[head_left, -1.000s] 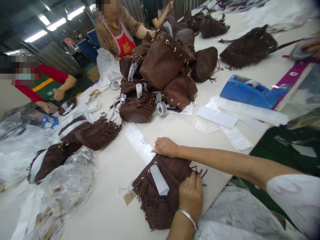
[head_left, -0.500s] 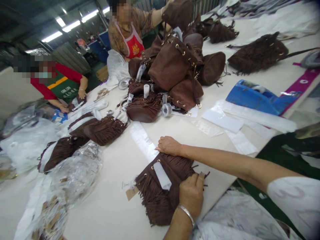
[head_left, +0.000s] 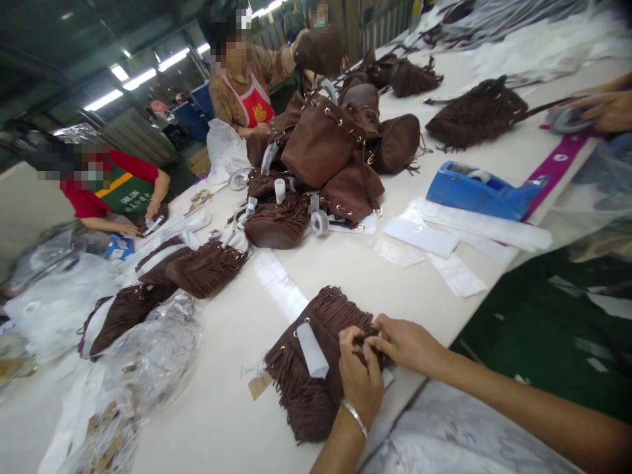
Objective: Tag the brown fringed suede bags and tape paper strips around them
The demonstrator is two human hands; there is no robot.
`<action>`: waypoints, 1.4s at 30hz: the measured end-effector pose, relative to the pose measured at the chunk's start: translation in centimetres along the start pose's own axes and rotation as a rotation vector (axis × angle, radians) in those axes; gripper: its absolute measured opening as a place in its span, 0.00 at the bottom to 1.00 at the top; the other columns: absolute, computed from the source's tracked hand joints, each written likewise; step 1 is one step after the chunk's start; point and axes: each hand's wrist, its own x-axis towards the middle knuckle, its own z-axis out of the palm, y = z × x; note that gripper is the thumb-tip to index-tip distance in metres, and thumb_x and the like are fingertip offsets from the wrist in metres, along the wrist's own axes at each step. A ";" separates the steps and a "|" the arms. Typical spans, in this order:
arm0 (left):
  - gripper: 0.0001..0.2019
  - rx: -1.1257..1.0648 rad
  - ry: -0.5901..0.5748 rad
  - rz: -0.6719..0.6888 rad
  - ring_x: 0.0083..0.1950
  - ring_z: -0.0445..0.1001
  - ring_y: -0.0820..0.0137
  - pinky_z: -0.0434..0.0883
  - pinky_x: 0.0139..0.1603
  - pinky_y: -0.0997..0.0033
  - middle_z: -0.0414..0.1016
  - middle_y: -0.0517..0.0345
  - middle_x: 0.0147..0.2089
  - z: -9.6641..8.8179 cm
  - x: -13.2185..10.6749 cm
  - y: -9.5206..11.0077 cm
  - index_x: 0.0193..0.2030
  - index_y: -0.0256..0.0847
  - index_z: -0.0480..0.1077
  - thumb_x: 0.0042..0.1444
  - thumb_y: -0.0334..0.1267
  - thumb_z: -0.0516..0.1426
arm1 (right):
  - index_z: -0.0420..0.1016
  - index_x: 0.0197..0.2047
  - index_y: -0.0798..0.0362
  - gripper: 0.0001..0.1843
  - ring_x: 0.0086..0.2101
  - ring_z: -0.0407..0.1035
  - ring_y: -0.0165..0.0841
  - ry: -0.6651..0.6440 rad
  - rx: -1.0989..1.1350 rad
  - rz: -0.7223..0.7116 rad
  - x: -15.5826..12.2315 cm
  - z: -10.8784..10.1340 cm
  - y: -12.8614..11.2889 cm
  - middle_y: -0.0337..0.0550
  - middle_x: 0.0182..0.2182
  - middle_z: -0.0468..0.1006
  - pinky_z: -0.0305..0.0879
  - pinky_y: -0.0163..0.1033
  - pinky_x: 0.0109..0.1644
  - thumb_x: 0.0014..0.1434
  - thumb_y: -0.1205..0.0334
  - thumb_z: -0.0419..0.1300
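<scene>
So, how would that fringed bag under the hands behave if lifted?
Likely floppy: the bag lies flat and creased on the table. Its fringe would probably dangle and snag. The suede-like surface looks grippy, not slippery.

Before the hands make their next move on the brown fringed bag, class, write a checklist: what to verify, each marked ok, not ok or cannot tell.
1. fringed bag lies flat on the table: ok.
2. left hand and right hand both pinch its near edge: ok.
3. Which part they pinch, fringe or cord: cannot tell.
4. white strip lies on the bag, clear of the fingers: ok.
5. paper tag lies beside the bag, untouched: ok.
</scene>
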 end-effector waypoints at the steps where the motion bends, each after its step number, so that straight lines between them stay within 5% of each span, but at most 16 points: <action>1: 0.12 0.029 0.013 0.015 0.50 0.72 0.66 0.72 0.51 0.63 0.70 0.48 0.48 0.1 0.1 0.0 0.53 0.40 0.62 0.63 0.29 0.49 | 0.66 0.48 0.53 0.17 0.33 0.73 0.38 0.011 0.024 0.027 -0.4 0.5 0.0 0.44 0.33 0.79 0.57 0.38 0.35 0.66 0.48 0.53; 5: 0.12 0.133 0.032 0.053 0.55 0.69 0.63 0.70 0.56 0.58 0.67 0.45 0.52 0.3 0.5 -0.1 0.51 0.39 0.64 0.62 0.26 0.48 | 0.66 0.47 0.53 0.14 0.33 0.73 0.37 -0.015 0.246 0.107 -0.6 1.7 0.5 0.40 0.29 0.77 0.61 0.38 0.35 0.62 0.53 0.56; 8: 0.12 0.147 0.013 0.029 0.56 0.67 0.63 0.68 0.57 0.56 0.66 0.45 0.52 0.5 0.6 -0.5 0.50 0.38 0.64 0.62 0.25 0.47 | 0.65 0.49 0.52 0.11 0.32 0.72 0.34 -0.038 0.399 0.037 -1.2 1.9 1.5 0.38 0.30 0.76 0.64 0.37 0.37 0.62 0.61 0.54; 13: 0.11 0.097 0.004 0.015 0.54 0.68 0.62 0.69 0.56 0.56 0.68 0.46 0.49 0.4 0.7 -0.8 0.46 0.39 0.65 0.60 0.25 0.47 | 0.65 0.52 0.51 0.18 0.42 0.70 0.35 0.163 0.142 -0.181 -2.4 2.3 1.2 0.45 0.44 0.73 0.65 0.39 0.46 0.59 0.70 0.54; 19: 0.09 0.086 -0.050 0.026 0.52 0.68 0.62 0.68 0.56 0.55 0.67 0.48 0.47 0.1 0.9 -0.2 0.46 0.40 0.64 0.60 0.27 0.50 | 0.68 0.40 0.53 0.08 0.36 0.67 0.35 0.280 -0.150 -0.355 -1.1 3.2 1.1 0.44 0.35 0.71 0.64 0.39 0.40 0.62 0.71 0.50; 29: 0.12 0.129 -0.161 0.083 0.52 0.67 0.60 0.68 0.54 0.53 0.68 0.49 0.47 -0.3 0.7 -0.5 0.41 0.41 0.66 0.55 0.21 0.50 | 0.66 0.35 0.51 0.06 0.35 0.65 0.35 0.301 -0.111 -0.294 -1.6 1.9 2.2 0.41 0.32 0.70 0.64 0.39 0.40 0.60 0.70 0.51; 34: 0.11 0.142 -0.161 0.092 0.50 0.67 0.62 0.68 0.53 0.56 0.69 0.51 0.46 -0.3 0.8 -0.4 0.38 0.41 0.66 0.54 0.21 0.51 | 0.65 0.50 0.53 0.17 0.46 0.66 0.37 0.332 -0.058 -0.428 -1.5 2.2 1.6 0.48 0.45 0.72 0.66 0.41 0.49 0.58 0.73 0.50; 42: 0.10 0.137 -0.141 0.073 0.50 0.68 0.61 0.68 0.53 0.56 0.69 0.51 0.45 -0.5 0.7 0.0 0.38 0.41 0.65 0.55 0.22 0.51 | 0.71 0.38 0.54 0.07 0.35 0.64 0.37 0.311 -0.375 -0.628 -0.5 3.3 2.8 0.45 0.34 0.71 0.62 0.41 0.40 0.62 0.71 0.53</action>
